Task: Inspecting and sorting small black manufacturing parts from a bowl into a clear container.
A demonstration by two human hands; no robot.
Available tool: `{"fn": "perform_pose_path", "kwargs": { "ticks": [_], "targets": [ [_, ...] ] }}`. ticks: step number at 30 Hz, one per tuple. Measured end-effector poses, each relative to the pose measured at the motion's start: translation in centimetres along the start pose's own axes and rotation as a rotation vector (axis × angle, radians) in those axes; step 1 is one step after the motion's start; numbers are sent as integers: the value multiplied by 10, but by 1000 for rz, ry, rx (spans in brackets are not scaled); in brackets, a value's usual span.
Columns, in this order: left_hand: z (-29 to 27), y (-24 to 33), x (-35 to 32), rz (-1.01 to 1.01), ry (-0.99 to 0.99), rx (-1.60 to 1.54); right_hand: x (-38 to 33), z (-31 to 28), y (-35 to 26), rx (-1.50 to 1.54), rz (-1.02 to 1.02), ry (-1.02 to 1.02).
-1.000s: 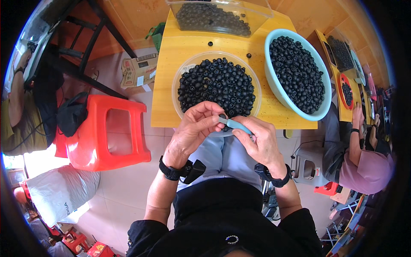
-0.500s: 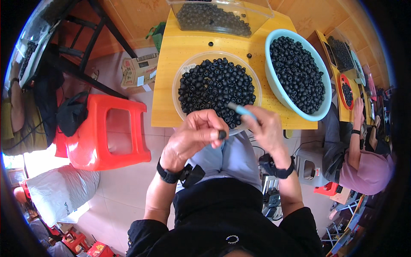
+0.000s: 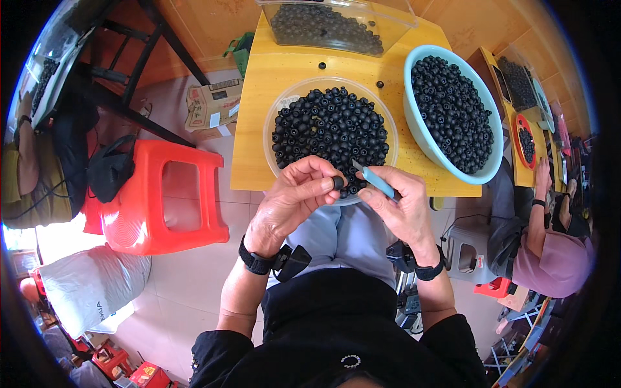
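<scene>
**One dark fruit at the blade; full bowls beyond**

The left hand (image 3: pixel 291 197) pinches one small black round fruit (image 3: pixel 337 183) between its fingertips. The right hand (image 3: pixel 401 204) grips a blue-handled knife (image 3: pixel 374 182), tip toward that fruit. Just beyond both hands, the clear bowl (image 3: pixel 275 113) is heaped with such fruits; right of that bowl, the light-blue basin (image 3: pixel 420 132) is equally full. Judged from this, most work remains.

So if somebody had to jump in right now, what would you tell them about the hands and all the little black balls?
Left hand: pinches one small black ball at its fingertips.
Right hand: grips a thin blue-handled tool, tip aimed toward that ball.
Both hands hover over the near rim of the clear bowl, full of black balls, on the yellow table.
A light-blue bowl to the right and a clear tub behind also hold balls; two lie loose.
How many are finished cannot be told.
</scene>
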State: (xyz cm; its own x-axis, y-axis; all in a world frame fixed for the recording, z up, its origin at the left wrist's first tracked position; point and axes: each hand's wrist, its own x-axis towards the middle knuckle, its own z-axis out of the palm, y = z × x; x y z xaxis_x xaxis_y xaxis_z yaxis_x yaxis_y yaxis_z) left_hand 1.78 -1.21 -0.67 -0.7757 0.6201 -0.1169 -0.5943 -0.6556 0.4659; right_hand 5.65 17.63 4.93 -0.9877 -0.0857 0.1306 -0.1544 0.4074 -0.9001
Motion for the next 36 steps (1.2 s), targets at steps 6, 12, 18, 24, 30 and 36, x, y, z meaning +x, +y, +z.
{"fn": "perform_pose_path", "kwargs": {
  "ticks": [6, 12, 18, 24, 30, 36],
  "targets": [
    [11, -1, 4, -27, 32, 212, 3, 9, -4, 114, -24, -37],
    [4, 1, -1, -134, -65, 158, 2, 9, -10, 559, 174, -164],
    [18, -5, 6, -120, -10, 170, 1, -5, -17, 325, 201, -198],
    [39, 8, -2, 0, 16, 353, 31, -50, -4, -40, 97, 138],
    [71, 28, -36, 213, -256, 403, 72, -122, 16, -14, 184, 476],
    [101, 36, -33, 742, -1067, 628, 32, -102, 37, 53, 288, 466]
  ]
}}
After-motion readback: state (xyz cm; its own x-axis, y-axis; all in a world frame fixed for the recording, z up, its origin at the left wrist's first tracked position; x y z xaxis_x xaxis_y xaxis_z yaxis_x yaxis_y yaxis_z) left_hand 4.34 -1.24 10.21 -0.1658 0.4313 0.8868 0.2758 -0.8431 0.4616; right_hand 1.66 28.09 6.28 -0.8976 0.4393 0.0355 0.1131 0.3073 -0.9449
